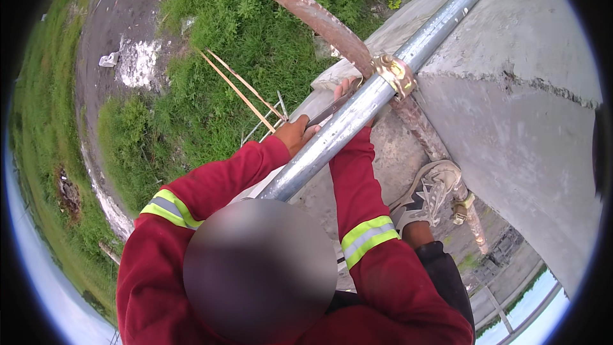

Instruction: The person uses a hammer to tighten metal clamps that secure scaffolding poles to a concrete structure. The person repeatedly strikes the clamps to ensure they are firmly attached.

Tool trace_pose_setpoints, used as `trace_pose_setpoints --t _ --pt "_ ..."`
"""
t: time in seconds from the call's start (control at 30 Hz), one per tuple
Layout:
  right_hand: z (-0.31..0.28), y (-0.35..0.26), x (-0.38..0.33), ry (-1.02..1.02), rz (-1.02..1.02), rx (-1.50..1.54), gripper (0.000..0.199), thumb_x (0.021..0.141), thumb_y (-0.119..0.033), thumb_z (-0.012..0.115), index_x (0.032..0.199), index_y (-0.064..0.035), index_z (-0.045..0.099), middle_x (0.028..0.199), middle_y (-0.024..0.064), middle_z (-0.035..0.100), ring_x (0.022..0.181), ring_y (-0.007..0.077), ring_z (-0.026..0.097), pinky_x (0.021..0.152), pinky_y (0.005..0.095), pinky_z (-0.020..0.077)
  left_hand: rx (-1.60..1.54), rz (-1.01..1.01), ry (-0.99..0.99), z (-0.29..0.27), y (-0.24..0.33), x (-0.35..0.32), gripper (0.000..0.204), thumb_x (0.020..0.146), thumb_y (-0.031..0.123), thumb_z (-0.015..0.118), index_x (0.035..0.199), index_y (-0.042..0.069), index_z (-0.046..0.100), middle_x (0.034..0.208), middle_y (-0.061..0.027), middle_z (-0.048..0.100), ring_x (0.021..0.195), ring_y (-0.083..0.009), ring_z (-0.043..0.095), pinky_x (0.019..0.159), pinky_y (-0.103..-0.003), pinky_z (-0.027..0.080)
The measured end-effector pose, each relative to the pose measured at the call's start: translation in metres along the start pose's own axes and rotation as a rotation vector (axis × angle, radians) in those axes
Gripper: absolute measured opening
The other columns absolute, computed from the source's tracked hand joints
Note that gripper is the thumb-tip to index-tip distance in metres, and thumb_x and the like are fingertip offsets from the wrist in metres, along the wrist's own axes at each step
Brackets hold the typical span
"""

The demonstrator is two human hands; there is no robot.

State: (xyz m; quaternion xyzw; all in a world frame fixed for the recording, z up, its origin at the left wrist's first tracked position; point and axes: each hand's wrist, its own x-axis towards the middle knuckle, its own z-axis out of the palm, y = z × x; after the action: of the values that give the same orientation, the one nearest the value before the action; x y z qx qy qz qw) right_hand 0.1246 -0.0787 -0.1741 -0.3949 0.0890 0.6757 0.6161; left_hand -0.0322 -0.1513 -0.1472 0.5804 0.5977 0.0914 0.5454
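While left hand grasps a dark tool, right hand — grip unclear — behind galvanised pipe.

The long pipe is galvanised metal, grey and smooth with a dull sheen; the curved pipe crossing it is rusted steel, brown and rough; the clamp joining them is brassy, glossy metal; the concrete block is matt, grainy and chipped; the sleeves are red cloth with shiny reflective bands.

The galvanized pipe hides most of the right hand.
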Motion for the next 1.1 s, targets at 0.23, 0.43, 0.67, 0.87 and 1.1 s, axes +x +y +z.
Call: trace_pose_setpoints --t 0.23,0.43,0.67,0.87,1.1 --pt "-0.078 0.017 0.063 -0.432 -0.825 -1.105 0.041 0.096 -0.026 0.044 0.131 -0.0047 0.045 0.127 0.0138 0.051 0.117 0.0286 0.049 0.102 0.0418 0.0392 1.063 0.596 0.224 -0.143 0.022 0.133 0.047 0.089 0.055 0.047 0.101 0.011 0.060 0.099 -0.0089 0.065 0.102 -0.0277 0.060 0.090 -0.046 0.045" --pt "-0.090 0.015 0.083 -0.304 -1.196 -1.556 0.035 0.093 -0.031 0.052 0.110 -0.0031 0.064 0.105 0.0163 0.063 0.097 0.0290 0.061 0.086 0.0397 0.0493 0.977 0.428 0.347 -0.112 0.004 0.114 0.047 0.088 0.054 0.049 0.106 0.012 0.060 0.097 -0.0094 0.063 0.101 -0.0272 0.059 0.089 -0.042 0.041" --pt "-0.061 0.012 0.056 -0.288 -0.496 -0.678 0.047 0.096 -0.040 0.045 0.131 -0.0088 0.050 0.125 0.0121 0.057 0.113 0.0268 0.054 0.098 0.0401 0.0423 0.764 0.114 0.369 -0.076 0.019 0.051 0.048 0.089 0.056 0.048 0.094 0.009 0.058 0.088 -0.0134 0.064 0.089 -0.0316 0.062 0.080 -0.044 0.044" --pt "-0.021 0.007 0.026 -0.024 -0.092 -0.162 0.055 0.096 -0.048 0.039 0.138 -0.0119 0.038 0.138 0.0101 0.045 0.125 0.0247 0.045 0.107 0.0406 0.0350 0.186 -0.195 0.090 -0.009 0.016 0.001 0.057 0.095 0.055 0.034 0.107 0.003 0.053 0.083 -0.0235 0.066 0.081 -0.0406 0.065 0.076 -0.052 0.048" --pt "-0.046 0.005 0.042 -0.233 -0.234 -0.330 0.054 0.094 -0.042 0.049 0.135 -0.0087 0.043 0.139 0.0118 0.045 0.134 0.0298 0.035 0.112 0.0443 0.0299 0.819 0.192 0.011 -0.118 0.017 0.085 0.056 0.089 0.063 0.039 0.105 0.013 0.059 0.083 -0.0133 0.068 0.077 -0.0360 0.066 0.066 -0.045 0.053"
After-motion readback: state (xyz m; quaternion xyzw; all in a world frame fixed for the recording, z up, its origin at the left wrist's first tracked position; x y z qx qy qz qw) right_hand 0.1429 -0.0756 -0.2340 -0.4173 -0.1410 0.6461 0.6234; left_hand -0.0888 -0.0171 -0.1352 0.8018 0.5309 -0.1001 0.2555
